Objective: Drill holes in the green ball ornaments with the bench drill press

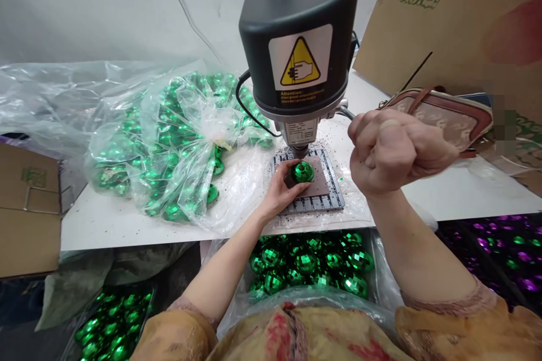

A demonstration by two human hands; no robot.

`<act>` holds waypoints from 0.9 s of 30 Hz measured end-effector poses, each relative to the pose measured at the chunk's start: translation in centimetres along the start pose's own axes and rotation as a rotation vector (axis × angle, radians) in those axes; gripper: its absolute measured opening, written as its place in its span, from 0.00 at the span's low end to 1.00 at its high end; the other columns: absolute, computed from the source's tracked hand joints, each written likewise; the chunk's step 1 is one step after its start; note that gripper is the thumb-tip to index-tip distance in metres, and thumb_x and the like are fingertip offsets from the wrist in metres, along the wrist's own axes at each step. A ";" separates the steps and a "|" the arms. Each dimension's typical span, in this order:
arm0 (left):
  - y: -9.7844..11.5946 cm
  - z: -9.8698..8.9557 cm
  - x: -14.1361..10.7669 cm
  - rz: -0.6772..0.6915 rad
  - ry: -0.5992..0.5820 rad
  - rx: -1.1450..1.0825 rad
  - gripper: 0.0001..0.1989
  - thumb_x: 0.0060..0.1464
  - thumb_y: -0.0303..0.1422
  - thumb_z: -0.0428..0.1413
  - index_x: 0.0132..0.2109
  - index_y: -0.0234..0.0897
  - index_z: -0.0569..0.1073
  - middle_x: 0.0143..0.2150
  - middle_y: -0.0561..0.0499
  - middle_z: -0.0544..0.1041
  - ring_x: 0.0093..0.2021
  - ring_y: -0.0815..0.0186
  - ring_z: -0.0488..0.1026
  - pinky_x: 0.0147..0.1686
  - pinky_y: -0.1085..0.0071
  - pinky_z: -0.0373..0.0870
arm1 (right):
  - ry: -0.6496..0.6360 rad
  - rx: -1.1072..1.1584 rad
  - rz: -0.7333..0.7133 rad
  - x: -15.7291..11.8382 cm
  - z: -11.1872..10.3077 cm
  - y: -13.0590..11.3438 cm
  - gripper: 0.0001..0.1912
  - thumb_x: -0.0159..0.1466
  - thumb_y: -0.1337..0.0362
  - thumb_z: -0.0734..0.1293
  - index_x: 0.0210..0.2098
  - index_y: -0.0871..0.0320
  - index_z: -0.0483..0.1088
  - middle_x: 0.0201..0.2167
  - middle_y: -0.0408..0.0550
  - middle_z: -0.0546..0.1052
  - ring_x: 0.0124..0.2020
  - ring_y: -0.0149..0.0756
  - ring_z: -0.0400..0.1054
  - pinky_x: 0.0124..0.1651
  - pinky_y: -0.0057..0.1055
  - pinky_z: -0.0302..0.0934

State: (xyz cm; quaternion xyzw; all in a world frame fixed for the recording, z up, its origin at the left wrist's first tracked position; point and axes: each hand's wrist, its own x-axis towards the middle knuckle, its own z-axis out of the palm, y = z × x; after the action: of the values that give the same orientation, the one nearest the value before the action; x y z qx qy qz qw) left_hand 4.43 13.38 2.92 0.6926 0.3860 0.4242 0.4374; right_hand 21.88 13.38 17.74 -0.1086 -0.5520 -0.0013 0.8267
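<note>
Under the black drill press (296, 39), a shiny green faceted ball (302, 173) rests on a small brown board on the slotted metal base plate (336, 196). My left hand (283, 187) is curled around the ball's left side, thumb in front and fingers behind. The drill's tip meets the top of the ball; whether it has entered cannot be made out. Up at the right, my right hand (393, 149) is closed in a fist around the press's feed lever (346, 111), most of which the fingers hide.
A clear plastic bag (207, 118) of green balls lies on the white table (237, 180) at left. More green balls (305, 262) fill a lined container below the edge. A brown-trimmed pouch (440, 113) and a big cardboard box (423, 28) stand at right. Dark shavings surround the base.
</note>
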 end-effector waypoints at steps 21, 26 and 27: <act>2.7 0.2 -1.3 0.052 0.289 0.140 0.26 0.51 0.43 0.69 0.53 0.40 0.71 0.49 0.45 0.77 0.51 0.57 0.76 0.53 0.57 0.74 | 0.054 -0.004 0.212 5.3 3.0 -0.2 0.28 0.65 0.57 0.69 0.17 0.55 0.50 0.13 0.34 0.52 0.13 0.22 0.46 0.20 0.28 0.39; 4.6 1.1 -7.9 0.326 0.268 0.335 0.26 0.54 0.38 0.68 0.56 0.42 0.68 0.48 0.45 0.76 0.49 0.58 0.76 0.47 0.62 0.75 | 0.055 0.043 0.214 5.4 3.0 0.2 0.25 0.58 0.50 0.69 0.19 0.53 0.52 0.12 0.33 0.52 0.12 0.22 0.45 0.19 0.30 0.40; 4.6 1.6 -9.4 0.369 0.141 0.345 0.27 0.55 0.39 0.67 0.58 0.42 0.67 0.49 0.44 0.76 0.50 0.57 0.77 0.47 0.62 0.75 | 0.054 0.045 0.210 5.4 2.9 0.2 0.24 0.58 0.50 0.69 0.19 0.53 0.52 0.12 0.32 0.52 0.12 0.22 0.45 0.19 0.30 0.41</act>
State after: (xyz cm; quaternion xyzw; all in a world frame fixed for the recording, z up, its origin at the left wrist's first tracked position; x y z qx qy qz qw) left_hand 3.43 2.93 4.41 0.7842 0.3495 0.4720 0.2002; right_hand 21.35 14.77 23.68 -0.1472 -0.5152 0.0946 0.8390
